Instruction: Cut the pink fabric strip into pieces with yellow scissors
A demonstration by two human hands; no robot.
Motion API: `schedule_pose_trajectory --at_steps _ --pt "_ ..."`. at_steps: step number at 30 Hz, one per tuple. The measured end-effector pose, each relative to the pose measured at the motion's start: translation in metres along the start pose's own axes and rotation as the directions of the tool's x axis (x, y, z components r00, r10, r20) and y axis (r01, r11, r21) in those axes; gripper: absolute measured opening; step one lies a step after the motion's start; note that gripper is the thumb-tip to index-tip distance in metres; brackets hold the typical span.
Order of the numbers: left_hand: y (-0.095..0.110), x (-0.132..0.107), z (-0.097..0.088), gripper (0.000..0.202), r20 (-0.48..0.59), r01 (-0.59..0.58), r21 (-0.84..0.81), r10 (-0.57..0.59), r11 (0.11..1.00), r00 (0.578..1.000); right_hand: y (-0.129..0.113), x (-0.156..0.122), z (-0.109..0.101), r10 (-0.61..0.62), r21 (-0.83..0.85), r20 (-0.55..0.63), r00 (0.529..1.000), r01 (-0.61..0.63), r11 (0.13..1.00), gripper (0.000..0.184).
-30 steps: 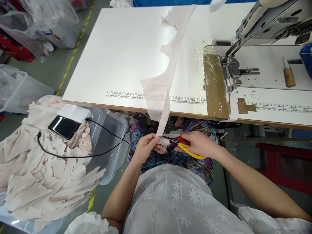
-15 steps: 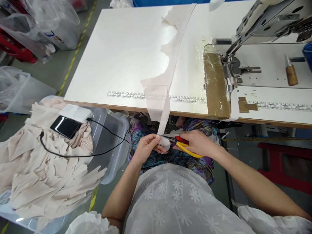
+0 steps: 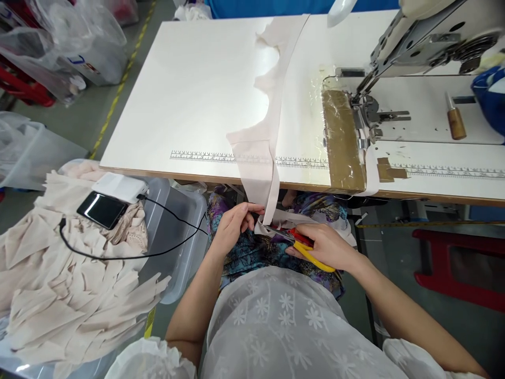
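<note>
- Left hand (image 3: 232, 226) is pinching the lower end of the fabric strip (image 3: 272, 173), grip closed on the cloth just below the surface (image 3: 189, 95) edge.
- Right hand (image 3: 327, 245) is gripping the scissors (image 3: 303, 245), red and yellow handles; blades seem to be at the strip's end, partly hidden.
- Strip is hanging off the surface into the lap.
- Sewing machine (image 3: 414, 42) is sitting to the right.
- Phone (image 3: 101, 209) is lying on cloth pieces (image 3: 59, 295).

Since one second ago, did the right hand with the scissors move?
Yes. The right hand with the scissors moved a little lower and rightward, away from the table edge.
</note>
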State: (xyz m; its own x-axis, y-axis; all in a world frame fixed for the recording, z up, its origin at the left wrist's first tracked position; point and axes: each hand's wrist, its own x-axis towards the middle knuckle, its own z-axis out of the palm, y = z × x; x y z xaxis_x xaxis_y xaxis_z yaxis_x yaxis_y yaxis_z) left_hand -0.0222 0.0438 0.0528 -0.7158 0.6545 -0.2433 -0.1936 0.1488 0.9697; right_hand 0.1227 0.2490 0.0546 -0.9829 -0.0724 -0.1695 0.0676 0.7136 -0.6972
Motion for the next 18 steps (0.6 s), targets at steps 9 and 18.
schedule_pose_trajectory --at_steps 9,18 --pt "0.027 0.017 0.012 0.040 0.063 -0.086 0.074 0.082 0.994 0.995 -0.010 -0.001 0.001 -0.069 -0.044 -0.012 0.998 0.069 0.997 0.047" --pt "-0.081 -0.054 -0.071 0.013 -0.610 0.528 0.303 -0.264 0.793 0.747 0.013 -0.039 0.006 0.050 0.120 -0.062 0.997 -0.042 0.992 0.050"
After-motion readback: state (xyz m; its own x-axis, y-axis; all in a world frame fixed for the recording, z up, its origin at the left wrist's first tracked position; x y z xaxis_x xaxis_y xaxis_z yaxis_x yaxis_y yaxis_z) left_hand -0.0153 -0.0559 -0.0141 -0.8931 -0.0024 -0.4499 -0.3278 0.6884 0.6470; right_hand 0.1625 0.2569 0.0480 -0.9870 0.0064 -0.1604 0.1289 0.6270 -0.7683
